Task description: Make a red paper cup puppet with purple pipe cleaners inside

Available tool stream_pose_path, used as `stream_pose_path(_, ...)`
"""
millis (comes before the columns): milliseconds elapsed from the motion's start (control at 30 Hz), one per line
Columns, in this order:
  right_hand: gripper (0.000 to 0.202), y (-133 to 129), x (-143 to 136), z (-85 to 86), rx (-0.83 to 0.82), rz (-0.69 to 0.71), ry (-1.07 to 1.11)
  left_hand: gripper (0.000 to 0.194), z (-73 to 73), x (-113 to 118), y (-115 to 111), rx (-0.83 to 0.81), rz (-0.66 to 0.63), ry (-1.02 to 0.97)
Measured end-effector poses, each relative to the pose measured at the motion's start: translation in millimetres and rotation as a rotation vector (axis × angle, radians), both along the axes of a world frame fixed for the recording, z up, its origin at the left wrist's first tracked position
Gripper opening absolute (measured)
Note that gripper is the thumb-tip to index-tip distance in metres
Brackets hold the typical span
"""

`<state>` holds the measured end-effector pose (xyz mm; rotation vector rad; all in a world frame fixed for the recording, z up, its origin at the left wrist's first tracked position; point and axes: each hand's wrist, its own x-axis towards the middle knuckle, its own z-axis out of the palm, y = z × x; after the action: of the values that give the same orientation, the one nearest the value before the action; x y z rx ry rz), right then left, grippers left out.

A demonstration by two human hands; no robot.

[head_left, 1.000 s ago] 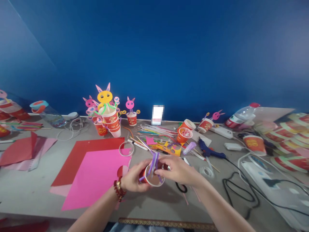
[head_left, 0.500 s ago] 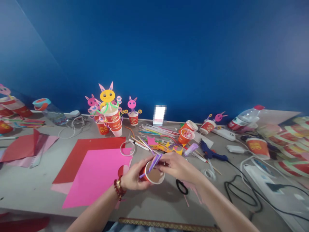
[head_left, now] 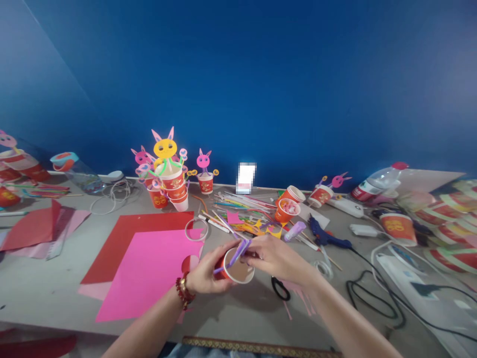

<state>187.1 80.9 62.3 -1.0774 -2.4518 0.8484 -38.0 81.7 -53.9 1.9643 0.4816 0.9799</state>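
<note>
Left hand point(head_left: 206, 271): grips the red paper cup point(head_left: 242, 272) around its outer wall.
Right hand point(head_left: 274, 256): pinches purple strips point(head_left: 237, 253) above the cup's rim.
Purple strips: lean farther right over the cup than a second ago, suggesting adjustment.
Pink paper point(head_left: 149, 268): lies left of the cup.

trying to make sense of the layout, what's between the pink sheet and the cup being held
In the head view, the left hand lies between the pink sheet and the cup, gripping the cup's outer side.
</note>
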Motion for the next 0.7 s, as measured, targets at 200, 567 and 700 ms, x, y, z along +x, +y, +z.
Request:
stream_pose_path(200,0.018,-3.8,-0.6,-7.2,0.069,-0.011,-0.061,0.082,-0.2,-1.7,-0.2,-0.018,0.032,-0.062)
stream_pose_path(567,0.014,-10.1,-6.0,-5.8,0.058,-0.145,0.147,0.083,-10.2,-4.3,-0.2,0.044,0.026,-0.056)
stream_pose_path(700,0.015,-10.9,-9.9,-13.2,0.110,-0.148,0.106,0.081,-5.8,-4.4,-1.1,-0.045,0.028,-0.073)
